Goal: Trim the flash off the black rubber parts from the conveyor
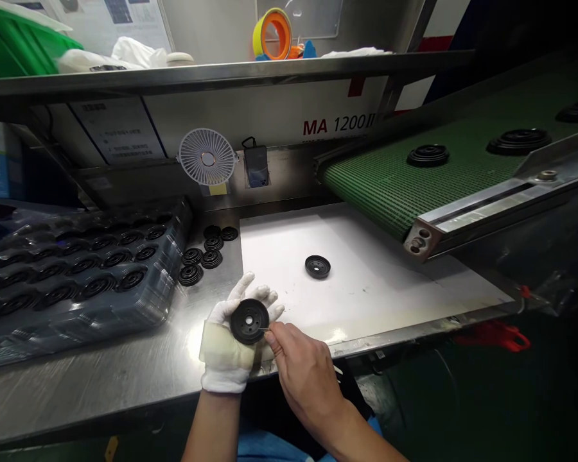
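Observation:
My left hand (226, 340), in a white cotton glove with taped fingers, cradles a black rubber disc (249, 321) with a central hole. Pinched in the fingers of my bare right hand (301, 359) is a thin metal pick (264, 330), its tip at the disc's rim. Another black disc (317, 267) lies flat on a white sheet (279, 256) beyond my hands. Left of that sheet sits a small group of stacked black discs (202, 253).
A plastic-wrapped tray of black discs (77, 276) rests on the steel table (125, 378) at left. At right, a green mesh conveyor belt (390, 179) carries several discs. A white fan (207, 157) and a steel shelf (221, 77) stand behind.

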Motion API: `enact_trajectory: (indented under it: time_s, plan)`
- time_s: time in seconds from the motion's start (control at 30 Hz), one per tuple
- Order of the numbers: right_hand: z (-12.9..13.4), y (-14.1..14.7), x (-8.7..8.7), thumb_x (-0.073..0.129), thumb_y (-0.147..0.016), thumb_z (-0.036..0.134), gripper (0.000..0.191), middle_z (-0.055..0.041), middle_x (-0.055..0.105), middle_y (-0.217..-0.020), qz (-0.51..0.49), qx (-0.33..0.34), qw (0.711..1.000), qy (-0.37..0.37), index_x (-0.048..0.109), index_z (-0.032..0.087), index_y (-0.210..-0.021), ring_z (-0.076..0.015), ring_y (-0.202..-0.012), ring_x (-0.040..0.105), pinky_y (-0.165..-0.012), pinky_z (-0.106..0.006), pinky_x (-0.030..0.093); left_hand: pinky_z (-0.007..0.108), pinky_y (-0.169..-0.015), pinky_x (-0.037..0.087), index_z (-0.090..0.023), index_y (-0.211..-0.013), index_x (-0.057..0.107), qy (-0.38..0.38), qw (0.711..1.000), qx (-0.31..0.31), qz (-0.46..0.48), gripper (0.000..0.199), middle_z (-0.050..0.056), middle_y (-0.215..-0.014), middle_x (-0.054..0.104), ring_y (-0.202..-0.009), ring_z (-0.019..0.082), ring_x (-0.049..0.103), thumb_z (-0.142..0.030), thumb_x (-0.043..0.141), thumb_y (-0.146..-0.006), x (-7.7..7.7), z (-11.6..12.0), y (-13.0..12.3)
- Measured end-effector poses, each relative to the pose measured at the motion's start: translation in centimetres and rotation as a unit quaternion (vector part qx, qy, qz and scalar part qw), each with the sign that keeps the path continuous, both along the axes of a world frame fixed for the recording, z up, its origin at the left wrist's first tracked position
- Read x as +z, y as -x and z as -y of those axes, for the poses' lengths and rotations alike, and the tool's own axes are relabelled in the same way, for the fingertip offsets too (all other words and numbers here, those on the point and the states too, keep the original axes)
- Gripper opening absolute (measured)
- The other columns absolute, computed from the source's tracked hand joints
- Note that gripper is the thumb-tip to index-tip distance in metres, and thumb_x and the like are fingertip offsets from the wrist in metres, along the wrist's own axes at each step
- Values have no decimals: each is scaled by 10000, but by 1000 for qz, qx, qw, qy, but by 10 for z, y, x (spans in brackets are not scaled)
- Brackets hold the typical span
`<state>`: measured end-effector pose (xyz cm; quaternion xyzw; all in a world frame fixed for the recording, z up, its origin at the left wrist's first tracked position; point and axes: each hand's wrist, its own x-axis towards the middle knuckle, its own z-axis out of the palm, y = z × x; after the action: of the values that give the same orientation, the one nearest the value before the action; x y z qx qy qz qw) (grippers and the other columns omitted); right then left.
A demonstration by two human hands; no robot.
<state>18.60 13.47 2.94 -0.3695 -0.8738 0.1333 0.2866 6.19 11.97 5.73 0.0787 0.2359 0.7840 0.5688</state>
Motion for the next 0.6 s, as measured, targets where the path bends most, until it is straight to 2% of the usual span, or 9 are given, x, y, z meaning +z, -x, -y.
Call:
enact_trajectory:
  time_s: [0.1, 0.2, 0.3, 0.37, 0.43, 0.53, 0.6]
  plan:
    - [-2, -2, -1, 301, -1002, 310, 283, 19, 577, -741, 6, -13, 1000, -4, 528, 236, -849, -151, -650, 541, -575, -280, 260, 414, -748, 526, -129, -1118, 587, -5, 1000, 21, 7, 379, 56, -750, 601, -734, 189, 600, -144, 532, -743, -2, -2, 1]
    - [1, 0, -2, 288, -1003, 315, 282, 24, 566, -729, 16, -20, 1000, 0, 513, 246, -848, -159, -647, 538, -573, -285, 247, 317, -687, 521, -143, -1038, 605, -4, 998, 65, 24, 274, 10, -685, 565, -660, 128, 561, -129, 567, -767, -3, -10, -2]
    - [7, 4, -2, 289, -999, 312, 278, 25, 564, -726, 16, -8, 1000, 3, 506, 249, -838, -163, -639, 535, -567, -288, 238, 292, -688, 517, -151, -1020, 607, 10, 992, 122, 39, 242, -6, -670, 552, -647, 106, 550, -119, 585, -781, -1, -14, -6]
    - [10, 6, -2, 288, -996, 308, 283, 22, 567, -727, 11, 1, 1000, 2, 508, 244, -830, -162, -633, 532, -562, -287, 235, 318, -750, 520, -152, -1029, 607, 12, 990, 139, 37, 257, -1, -684, 563, -673, 109, 566, -101, 580, -779, 1, -13, -6]
    - [11, 7, -3, 289, -995, 304, 290, 18, 571, -731, 4, 8, 1000, 5, 510, 237, -820, -160, -633, 532, -562, -284, 241, 403, -838, 508, -148, -1080, 600, 9, 994, 104, 22, 302, 39, -776, 611, -787, 161, 607, -116, 562, -783, 2, -10, -5]
    - [8, 6, -3, 304, -992, 301, 282, 16, 579, -747, -10, 25, 999, 22, 520, 235, -824, -159, -652, 539, -575, -273, 270, 546, -884, 463, -137, -1165, 575, 9, 1000, 14, 12, 389, 125, -962, 638, -983, 288, 593, -177, 525, -782, 1, -4, 0]
    - [6, 3, -1, 305, -993, 305, 275, 18, 582, -756, -27, 33, 998, 45, 528, 240, -844, -154, -660, 538, -585, -263, 293, 557, -879, 462, -135, -1164, 581, 5, 1000, 0, 23, 407, 125, -941, 646, -949, 286, 606, -178, 517, -765, -2, -2, 4]
